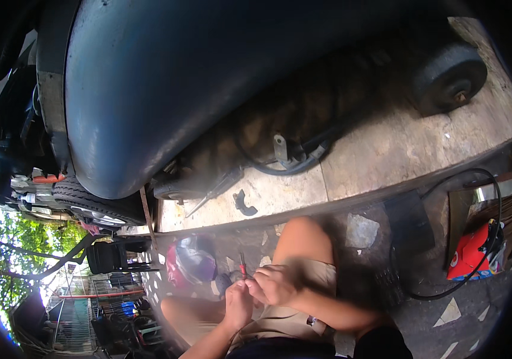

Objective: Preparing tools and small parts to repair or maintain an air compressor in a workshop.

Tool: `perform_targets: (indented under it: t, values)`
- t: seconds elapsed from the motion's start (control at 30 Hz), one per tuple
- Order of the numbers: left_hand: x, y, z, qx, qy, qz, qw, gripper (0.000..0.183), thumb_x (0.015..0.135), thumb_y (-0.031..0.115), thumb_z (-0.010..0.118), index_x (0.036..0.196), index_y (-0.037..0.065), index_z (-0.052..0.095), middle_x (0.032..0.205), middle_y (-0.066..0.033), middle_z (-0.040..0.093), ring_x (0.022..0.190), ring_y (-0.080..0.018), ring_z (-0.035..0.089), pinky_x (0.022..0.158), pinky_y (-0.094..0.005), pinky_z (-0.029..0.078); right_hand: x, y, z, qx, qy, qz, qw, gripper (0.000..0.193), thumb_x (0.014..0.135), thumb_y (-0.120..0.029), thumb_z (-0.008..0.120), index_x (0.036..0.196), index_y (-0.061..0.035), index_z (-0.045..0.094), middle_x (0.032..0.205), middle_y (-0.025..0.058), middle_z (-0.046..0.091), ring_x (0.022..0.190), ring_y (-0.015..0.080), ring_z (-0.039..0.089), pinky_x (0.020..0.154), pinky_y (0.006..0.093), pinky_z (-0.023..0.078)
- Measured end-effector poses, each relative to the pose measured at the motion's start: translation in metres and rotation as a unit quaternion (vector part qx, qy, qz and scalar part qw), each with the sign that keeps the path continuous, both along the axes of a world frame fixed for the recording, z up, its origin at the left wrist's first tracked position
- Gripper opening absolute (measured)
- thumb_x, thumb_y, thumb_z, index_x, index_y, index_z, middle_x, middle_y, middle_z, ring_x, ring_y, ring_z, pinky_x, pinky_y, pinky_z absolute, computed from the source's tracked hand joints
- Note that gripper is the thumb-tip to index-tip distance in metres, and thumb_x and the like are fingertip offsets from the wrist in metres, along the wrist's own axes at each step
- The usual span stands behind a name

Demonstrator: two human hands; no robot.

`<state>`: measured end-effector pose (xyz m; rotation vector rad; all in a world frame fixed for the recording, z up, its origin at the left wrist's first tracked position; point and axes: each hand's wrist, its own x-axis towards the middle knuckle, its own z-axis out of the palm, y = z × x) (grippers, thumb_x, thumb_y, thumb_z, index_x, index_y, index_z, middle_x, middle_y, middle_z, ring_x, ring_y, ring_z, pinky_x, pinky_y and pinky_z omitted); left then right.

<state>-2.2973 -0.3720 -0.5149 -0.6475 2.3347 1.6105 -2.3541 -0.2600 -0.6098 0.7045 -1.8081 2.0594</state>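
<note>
So both hands are together just over the lap of the beige shorts, and the thing in play, a slim red piece with a dark tip, sticks up right between them. Left hand is pinching its lower end; right hand has curled fingers up against it, but I can't tell if those are gripping too. Just past the hands, slightly left, there's a pink-and-clear plastic bag on the dark floor with pale chips set in it. Off right sits a red packet with a black cable looping round it. Farther out is a low pale platform carrying a dark curved piece, then a metal bracket beside black hose. A big blue-grey rounded panel looms over its left part, with a tyre to the left.
</note>
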Motion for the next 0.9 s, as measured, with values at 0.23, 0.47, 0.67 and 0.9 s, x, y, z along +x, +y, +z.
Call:
perform_targets:
  t: [0.23,0.47,0.67,0.9]
  values:
    - [-0.02,-0.032,0.004,0.339,0.088,0.18,0.919,0.027,0.095,0.032,0.039,0.093,0.009,0.053,0.084,-0.0072,0.053,0.071,-0.0214,0.051,0.058,-0.0342,0.045,-0.039,0.03,0.064,0.045,-0.025,0.009,0.999,0.009,0.088,-0.016,0.063,0.09,-0.0077,0.059,0.076,0.0089,0.06,0.065,0.0277,0.063,0.056,0.039,0.05]
    - [-0.083,-0.058,0.032,0.4,0.155,0.225,0.875,0.011,0.09,0.024,0.048,0.093,0.014,0.052,0.079,-0.0009,0.045,0.066,-0.0157,0.043,0.055,-0.0275,0.035,-0.186,0.014,0.151,0.429,0.022,-0.038,0.902,0.019,0.09,-0.014,0.05,0.094,-0.0046,0.066,0.099,0.0146,0.067,0.09,0.0316,0.067,0.074,0.0442,0.055]
    - [-0.032,-0.072,0.03,0.373,0.143,0.265,0.878,0.021,0.093,0.027,0.058,0.107,0.011,0.057,0.087,-0.003,0.056,0.067,-0.0148,0.05,0.059,-0.0287,0.041,-0.247,-0.04,0.151,0.535,-0.038,0.083,0.84,0.035,0.094,-0.021,0.045,0.117,-0.0044,0.065,0.13,0.0166,0.059,0.118,0.0309,0.058,0.099,0.0392,0.046]
    - [0.019,-0.116,0.013,0.376,0.156,0.354,0.842,0.017,0.096,0.016,0.057,0.111,0.008,0.055,0.108,-0.0094,0.063,0.08,-0.0176,0.061,0.07,-0.0283,0.052,-0.249,-0.042,0.169,0.572,0.0,0.164,0.804,0.049,0.092,-0.015,0.048,0.141,-0.0187,0.049,0.139,0.0153,0.053,0.128,0.0333,0.05,0.106,0.0424,0.04]
